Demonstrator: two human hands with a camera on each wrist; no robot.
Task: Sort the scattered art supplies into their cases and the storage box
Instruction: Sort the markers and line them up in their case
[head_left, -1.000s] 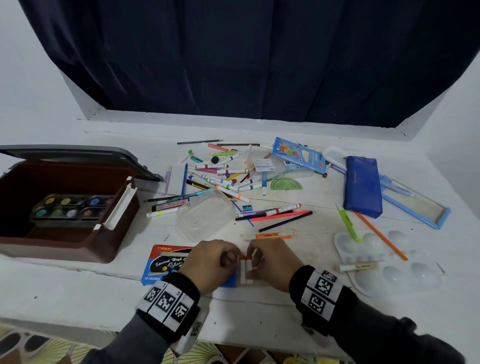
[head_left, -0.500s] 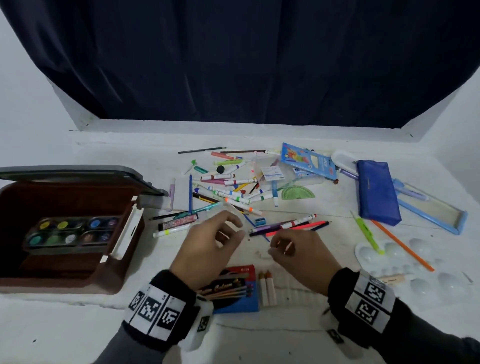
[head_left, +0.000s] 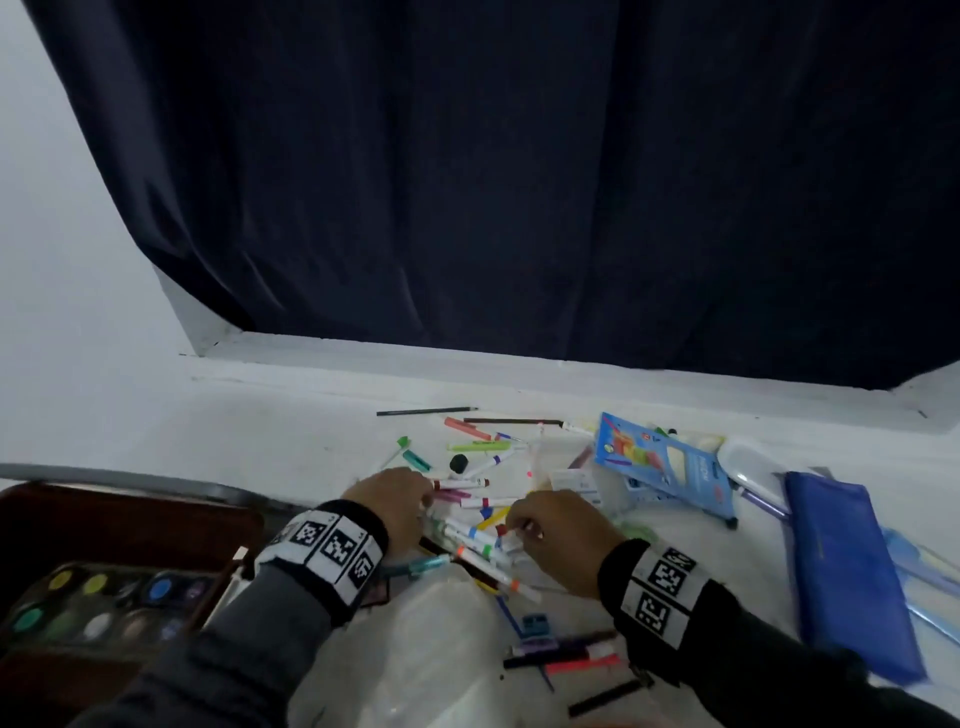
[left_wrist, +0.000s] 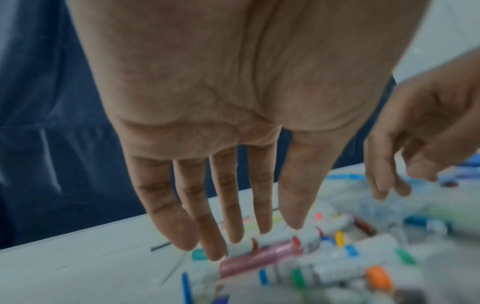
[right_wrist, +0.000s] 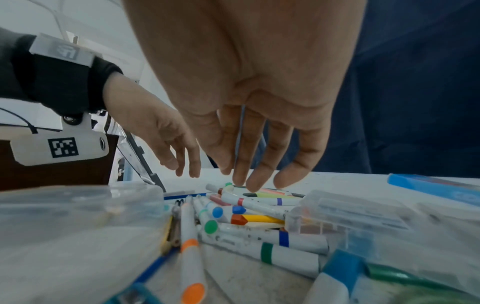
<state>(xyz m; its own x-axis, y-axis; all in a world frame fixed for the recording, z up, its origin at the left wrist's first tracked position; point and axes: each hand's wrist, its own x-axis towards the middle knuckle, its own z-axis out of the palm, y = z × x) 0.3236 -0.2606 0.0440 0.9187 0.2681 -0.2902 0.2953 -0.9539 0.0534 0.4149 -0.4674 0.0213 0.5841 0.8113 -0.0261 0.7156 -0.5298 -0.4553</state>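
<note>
Both hands, L (head_left: 400, 506) & R (head_left: 558, 535), fingers straight, empty, over jumbled white colour-capped markers (head_left: 480, 545).

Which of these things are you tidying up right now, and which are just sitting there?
In the job:
left hand and right hand, both open over the pile
markers
storage box
blue pencil case

Just lying about:
dark curtain
white wall

Supplies counted on the tabletop (head_left: 270, 447)

Two hands (head_left: 395, 506), one blue pouch (head_left: 841, 571), one paint set (head_left: 98, 605), one storage box (head_left: 130, 525); the piled markers (head_left: 483, 551) are too tangled to count.
</note>
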